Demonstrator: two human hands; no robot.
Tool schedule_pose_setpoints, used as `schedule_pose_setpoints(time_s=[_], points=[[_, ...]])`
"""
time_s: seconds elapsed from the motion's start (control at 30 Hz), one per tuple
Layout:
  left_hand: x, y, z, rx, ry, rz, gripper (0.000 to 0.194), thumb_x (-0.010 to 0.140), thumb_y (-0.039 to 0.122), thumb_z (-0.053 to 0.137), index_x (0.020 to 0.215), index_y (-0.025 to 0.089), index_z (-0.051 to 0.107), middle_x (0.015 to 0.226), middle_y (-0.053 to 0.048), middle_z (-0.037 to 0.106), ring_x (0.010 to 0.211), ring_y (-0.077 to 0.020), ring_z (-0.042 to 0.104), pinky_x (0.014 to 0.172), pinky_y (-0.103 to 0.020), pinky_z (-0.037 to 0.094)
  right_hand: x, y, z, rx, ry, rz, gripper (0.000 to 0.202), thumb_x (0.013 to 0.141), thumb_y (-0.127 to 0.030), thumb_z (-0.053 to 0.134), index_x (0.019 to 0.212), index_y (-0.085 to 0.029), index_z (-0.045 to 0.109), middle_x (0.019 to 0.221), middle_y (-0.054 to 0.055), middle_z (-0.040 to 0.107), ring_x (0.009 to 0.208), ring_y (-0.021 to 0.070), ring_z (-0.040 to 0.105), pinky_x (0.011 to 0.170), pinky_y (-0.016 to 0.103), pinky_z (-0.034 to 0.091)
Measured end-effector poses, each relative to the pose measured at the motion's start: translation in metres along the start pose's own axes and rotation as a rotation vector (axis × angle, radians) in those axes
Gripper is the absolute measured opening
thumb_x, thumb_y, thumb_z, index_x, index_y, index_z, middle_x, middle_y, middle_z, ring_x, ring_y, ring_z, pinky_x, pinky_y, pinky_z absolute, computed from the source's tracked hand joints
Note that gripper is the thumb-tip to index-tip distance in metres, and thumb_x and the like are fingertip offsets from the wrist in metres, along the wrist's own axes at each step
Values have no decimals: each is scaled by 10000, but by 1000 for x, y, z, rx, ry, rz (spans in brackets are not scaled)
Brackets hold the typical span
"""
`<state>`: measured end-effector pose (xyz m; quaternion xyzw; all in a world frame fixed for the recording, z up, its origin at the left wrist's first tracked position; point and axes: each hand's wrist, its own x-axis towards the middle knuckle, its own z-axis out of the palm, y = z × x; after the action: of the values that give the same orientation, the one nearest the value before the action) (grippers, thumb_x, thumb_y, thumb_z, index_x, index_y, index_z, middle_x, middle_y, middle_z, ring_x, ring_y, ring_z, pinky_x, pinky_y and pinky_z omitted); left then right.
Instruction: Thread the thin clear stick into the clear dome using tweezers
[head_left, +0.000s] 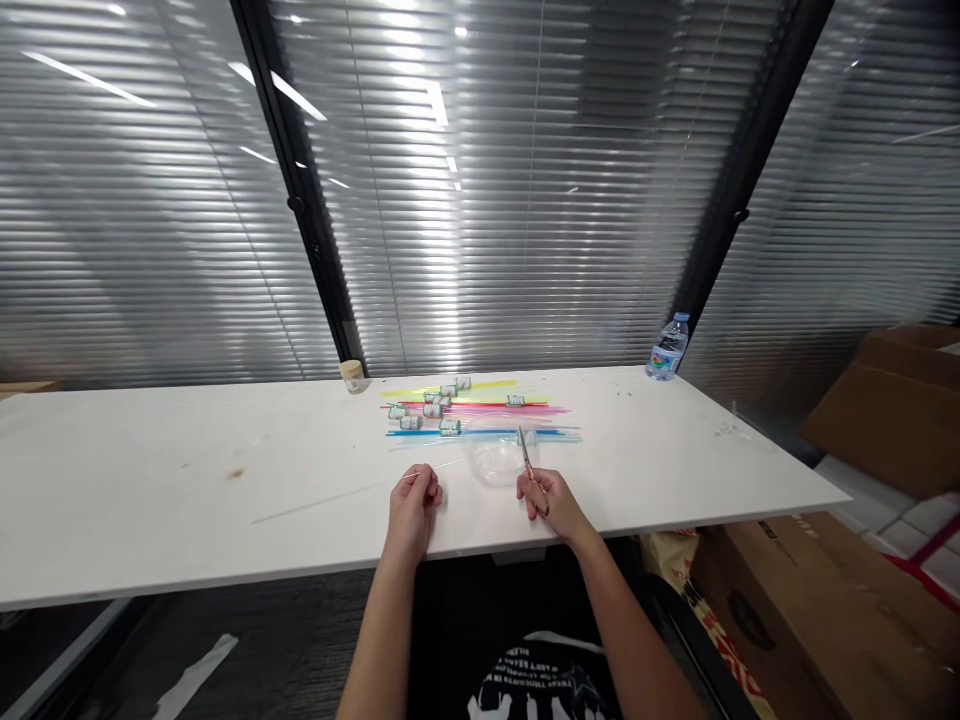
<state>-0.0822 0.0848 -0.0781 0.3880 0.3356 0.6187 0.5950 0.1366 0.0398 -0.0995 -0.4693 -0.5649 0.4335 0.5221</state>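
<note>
My left hand (417,492) is closed, with thumb and finger pinching a long, thin, pale strip (322,504). The strip runs out on both sides of the fingers, its longer part slanting down to the left over the table. In my right hand (547,495) is a pair of scissors (526,462), blades pointing up and away from me; whether the blades are apart is too small to tell. Just behind the scissors sits a clear, shallow plastic container (491,468). Beyond it lie thin strips in blue (480,433), red and pink (487,407) and yellow (491,384), with several small printed labels (450,428) around them.
On the white table (150,480), a small jar with a tan lid (351,376) stands at the back left, a water bottle (667,348) at the back right. Clear scraps (726,429) lie near the right edge. Cardboard boxes (817,590) stand right of the table; blinds (495,200) rise behind.
</note>
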Motion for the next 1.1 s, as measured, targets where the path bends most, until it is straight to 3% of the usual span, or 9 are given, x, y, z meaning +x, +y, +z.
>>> schedule_pose_setpoints(time_s=[0.13, 0.5, 1.1], points=[[1, 2, 1, -52, 46, 12, 388, 642, 424, 819, 650, 153, 542, 639, 43, 421, 568, -63, 394, 506, -186, 352, 0, -2, 0, -41, -15, 1, 433, 871, -564, 551, 685, -172, 541, 467, -36, 491, 463, 97, 406, 536, 241, 337], [-5, 7, 1, 47, -47, -41, 366, 673, 403, 791, 653, 157, 520, 629, 38, 438, 566, -68, 428, 526, -192, 344, 1, -2, -1, -71, -29, -51, 455, 893, -572, 503, 674, -176, 545, 485, -10, 537, 478, 112, 464, 543, 242, 370], [-3, 3, 1, 110, -38, -20, 376, 667, 419, 793, 642, 158, 524, 631, 36, 446, 579, -74, 431, 529, -191, 353, -3, -11, 2, -124, -63, 31, 426, 852, -513, 588, 600, -170, 566, 419, -31, 479, 415, 102, 450, 489, 232, 365]])
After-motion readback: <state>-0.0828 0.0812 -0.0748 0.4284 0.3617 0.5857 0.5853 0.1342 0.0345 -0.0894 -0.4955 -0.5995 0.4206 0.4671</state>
